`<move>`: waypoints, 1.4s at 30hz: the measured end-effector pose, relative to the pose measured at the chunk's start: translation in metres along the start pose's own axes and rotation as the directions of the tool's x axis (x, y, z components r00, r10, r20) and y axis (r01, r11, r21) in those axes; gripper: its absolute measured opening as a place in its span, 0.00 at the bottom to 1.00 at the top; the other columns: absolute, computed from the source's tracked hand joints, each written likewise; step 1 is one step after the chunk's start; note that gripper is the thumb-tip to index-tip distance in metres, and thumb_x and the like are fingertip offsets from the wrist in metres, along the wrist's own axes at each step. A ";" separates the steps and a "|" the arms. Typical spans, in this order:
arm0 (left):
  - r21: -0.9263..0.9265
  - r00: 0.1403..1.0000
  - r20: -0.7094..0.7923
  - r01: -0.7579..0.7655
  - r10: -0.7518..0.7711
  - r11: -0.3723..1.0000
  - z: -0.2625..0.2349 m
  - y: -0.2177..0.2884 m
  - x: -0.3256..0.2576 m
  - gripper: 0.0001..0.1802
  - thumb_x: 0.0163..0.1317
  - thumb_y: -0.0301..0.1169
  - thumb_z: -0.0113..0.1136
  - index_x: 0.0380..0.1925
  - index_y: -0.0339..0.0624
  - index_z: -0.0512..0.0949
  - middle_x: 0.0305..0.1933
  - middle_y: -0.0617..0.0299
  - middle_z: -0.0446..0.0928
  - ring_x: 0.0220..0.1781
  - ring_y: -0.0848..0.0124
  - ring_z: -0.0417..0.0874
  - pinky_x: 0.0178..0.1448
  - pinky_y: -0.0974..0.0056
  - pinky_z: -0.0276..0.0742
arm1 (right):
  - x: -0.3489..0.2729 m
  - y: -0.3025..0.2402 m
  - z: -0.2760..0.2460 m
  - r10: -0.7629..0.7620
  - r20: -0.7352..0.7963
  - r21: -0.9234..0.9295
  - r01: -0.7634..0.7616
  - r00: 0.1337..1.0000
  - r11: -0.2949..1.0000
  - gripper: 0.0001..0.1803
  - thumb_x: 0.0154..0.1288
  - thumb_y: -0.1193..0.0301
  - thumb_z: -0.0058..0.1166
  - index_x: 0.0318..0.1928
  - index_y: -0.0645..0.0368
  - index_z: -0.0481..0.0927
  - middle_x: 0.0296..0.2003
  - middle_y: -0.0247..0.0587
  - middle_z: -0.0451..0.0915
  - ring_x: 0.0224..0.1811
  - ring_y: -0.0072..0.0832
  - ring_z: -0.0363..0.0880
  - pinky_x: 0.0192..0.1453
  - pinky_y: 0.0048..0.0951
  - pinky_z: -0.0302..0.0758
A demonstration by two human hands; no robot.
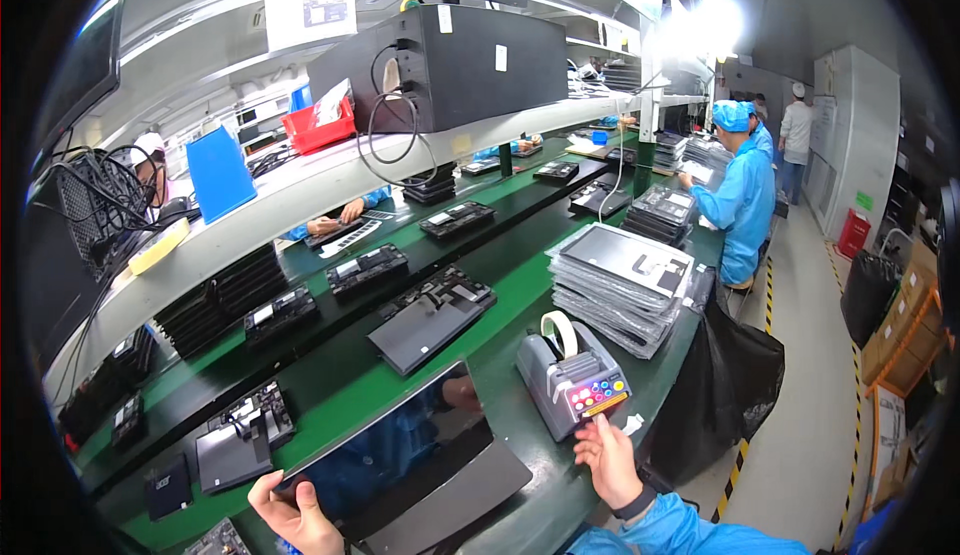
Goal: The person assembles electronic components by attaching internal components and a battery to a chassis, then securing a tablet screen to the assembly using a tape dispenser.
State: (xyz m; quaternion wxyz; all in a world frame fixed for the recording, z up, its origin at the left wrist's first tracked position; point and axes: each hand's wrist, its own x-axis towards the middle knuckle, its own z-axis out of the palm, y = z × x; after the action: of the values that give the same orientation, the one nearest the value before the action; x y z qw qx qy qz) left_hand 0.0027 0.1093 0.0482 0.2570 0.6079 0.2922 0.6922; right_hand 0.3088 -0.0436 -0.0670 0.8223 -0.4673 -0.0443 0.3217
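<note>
Illumination: bright, cool white, from overhead. The ceiling lamp (712,27) at upper right is overexposed, its glare spilling onto adjoining structure. Shadow deepens beneath the shelf (330,167). The glossy black display panel (395,445) returns mirror-like reflections; indicators on the tape dispenser (572,385) glow. Fisheye distortion bends straight edges toward the rim; corners fall to black. Distant detail is soft.

Tape dispenser (562,387) right of screen (400,450), panel stack (618,290) behind dispenser
</note>
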 end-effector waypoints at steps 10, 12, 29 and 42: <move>-0.119 0.999 0.038 0.025 -0.021 0.993 0.000 -0.006 -0.008 0.21 0.56 0.17 0.61 0.47 0.40 0.67 0.40 0.61 0.72 0.33 0.77 0.75 0.36 0.74 0.71 | -0.048 -0.113 0.123 -0.379 0.888 -0.117 0.925 0.260 0.362 0.06 0.64 0.71 0.51 0.33 0.59 0.70 0.26 0.36 0.73 0.25 0.29 0.71 0.30 0.28 0.68; -0.121 1.000 0.011 0.029 -0.028 0.992 -0.015 -0.014 -0.009 0.20 0.57 0.17 0.61 0.47 0.40 0.67 0.39 0.61 0.72 0.32 0.77 0.75 0.36 0.74 0.71 | -0.069 -0.107 0.220 -0.027 0.968 0.251 0.951 -0.250 0.179 0.07 0.60 0.70 0.53 0.32 0.59 0.71 0.29 0.39 0.71 0.31 0.36 0.70 0.35 0.32 0.68; -0.194 0.998 0.052 0.053 -0.044 0.980 -0.004 -0.014 0.000 0.18 0.59 0.20 0.62 0.46 0.37 0.66 0.40 0.59 0.74 0.38 0.75 0.78 0.42 0.73 0.75 | -0.068 -0.040 0.286 0.077 0.843 0.531 0.797 -0.533 -0.287 0.09 0.53 0.69 0.56 0.35 0.57 0.78 0.33 0.34 0.75 0.37 0.26 0.74 0.37 0.27 0.67; -0.229 0.998 0.019 0.069 -0.066 0.971 -0.009 -0.012 0.001 0.19 0.58 0.19 0.62 0.46 0.38 0.66 0.45 0.58 0.72 0.44 0.73 0.77 0.49 0.70 0.74 | -0.076 -0.067 0.254 -0.263 0.951 0.117 0.978 -0.161 -0.175 0.08 0.57 0.65 0.59 0.32 0.56 0.80 0.32 0.33 0.75 0.37 0.33 0.73 0.41 0.31 0.68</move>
State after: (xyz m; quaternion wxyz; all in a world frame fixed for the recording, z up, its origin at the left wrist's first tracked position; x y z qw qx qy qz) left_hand -0.0068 0.1171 0.0396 0.3504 0.5678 0.2293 0.7087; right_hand 0.1864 0.0768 0.1457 0.3876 -0.4159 -0.8004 -0.1900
